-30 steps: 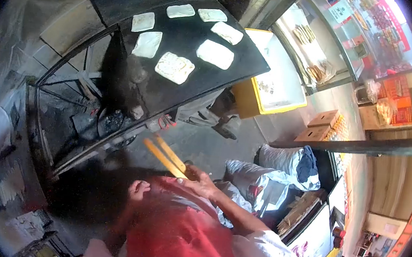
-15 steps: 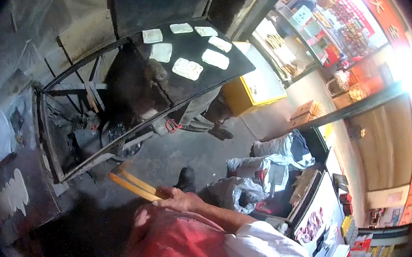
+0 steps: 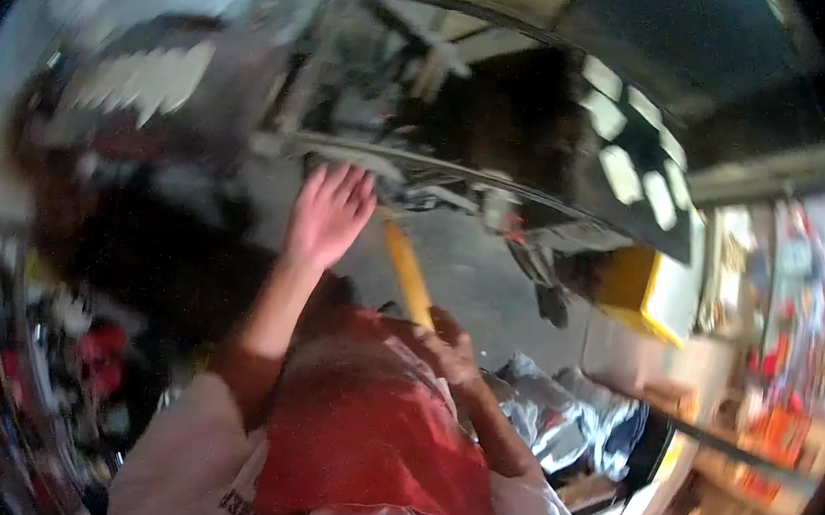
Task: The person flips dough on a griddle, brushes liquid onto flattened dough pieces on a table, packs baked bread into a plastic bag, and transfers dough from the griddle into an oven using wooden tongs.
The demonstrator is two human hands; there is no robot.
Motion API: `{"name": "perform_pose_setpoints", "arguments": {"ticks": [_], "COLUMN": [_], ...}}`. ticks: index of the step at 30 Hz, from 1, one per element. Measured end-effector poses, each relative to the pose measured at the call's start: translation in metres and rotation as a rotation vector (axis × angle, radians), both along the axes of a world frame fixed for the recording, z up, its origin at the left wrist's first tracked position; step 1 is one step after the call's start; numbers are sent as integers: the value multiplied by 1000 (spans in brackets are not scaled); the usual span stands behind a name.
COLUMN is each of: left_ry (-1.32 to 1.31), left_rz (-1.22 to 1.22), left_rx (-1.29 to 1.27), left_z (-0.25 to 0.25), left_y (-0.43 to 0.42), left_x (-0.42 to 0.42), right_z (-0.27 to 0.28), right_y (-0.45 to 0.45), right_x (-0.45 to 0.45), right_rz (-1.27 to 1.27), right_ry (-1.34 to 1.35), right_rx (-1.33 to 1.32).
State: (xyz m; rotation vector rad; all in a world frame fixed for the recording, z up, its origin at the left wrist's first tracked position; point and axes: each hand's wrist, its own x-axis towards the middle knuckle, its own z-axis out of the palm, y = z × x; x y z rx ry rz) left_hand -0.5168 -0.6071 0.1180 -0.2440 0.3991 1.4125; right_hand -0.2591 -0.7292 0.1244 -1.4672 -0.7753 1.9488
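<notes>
The fingers of the right hand (image 3: 445,349) close around the lower end of a long yellow tool (image 3: 407,272), which slants up and left near the frame's centre. Left of it, the left hand (image 3: 332,217) holds its fingers extended, slightly apart. Below is a red apron (image 3: 374,434); at upper right, white flat pieces (image 3: 621,174) lie on a dark tabletop (image 3: 588,191).

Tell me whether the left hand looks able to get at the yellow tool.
Probably yes: the left hand looks empty and open near the far end of the yellow tool, with nothing visible between; the right hand holds its near end.
</notes>
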Motion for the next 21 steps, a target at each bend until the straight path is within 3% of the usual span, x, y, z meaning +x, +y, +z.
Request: {"name": "perform_pose_setpoints", "arguments": {"ticks": [1, 4, 6, 9, 10, 13, 14, 15, 17, 18, 19, 20, 21], "left_ry": [-109, -119, -196, 46, 325, 1005, 1482, 1376, 1450, 1918, 1771, 1455, 1062], "left_rz": [61, 201, 190, 111, 68, -108, -408, -151, -499, -514, -523, -414, -148], "left_rx": [157, 252, 471, 397, 259, -1, -14, 62, -325, -109, -285, -502, -636], "left_z": [15, 62, 83, 66, 51, -25, -77, -200, -209, -297, -305, -297, -291], "left_y": [19, 52, 49, 35, 24, -33, -58, -100, -204, -297, -353, -395, -419], "left_x": [-15, -47, -65, -102, -116, -166, -204, -229, -281, -312, -338, -358, -378], "right_z": [-23, -36, -38, -30, -42, -61, -70, -74, -74, -61, -87, -139, -122], "right_y": [0, 3, -3, -2, 0, 9, 10, 13, 19, 22, 30, 44, 48], "right_x": [3, -13, -26, -67, -76, -126, -143, -168, -215, -243, -252, -254, -284], "right_rz": [161, 219, 332, 353, 398, 387, 390, 399, 412, 421, 431, 389, 382], "right_ry": [-186, -182, -165, -142, -187, -101, -17, -12, -171, -95, -92, -30, -13], "right_rx": [104, 55, 115, 148, 150, 180, 230, 238, 61, 91, 95, 3, 88]}}
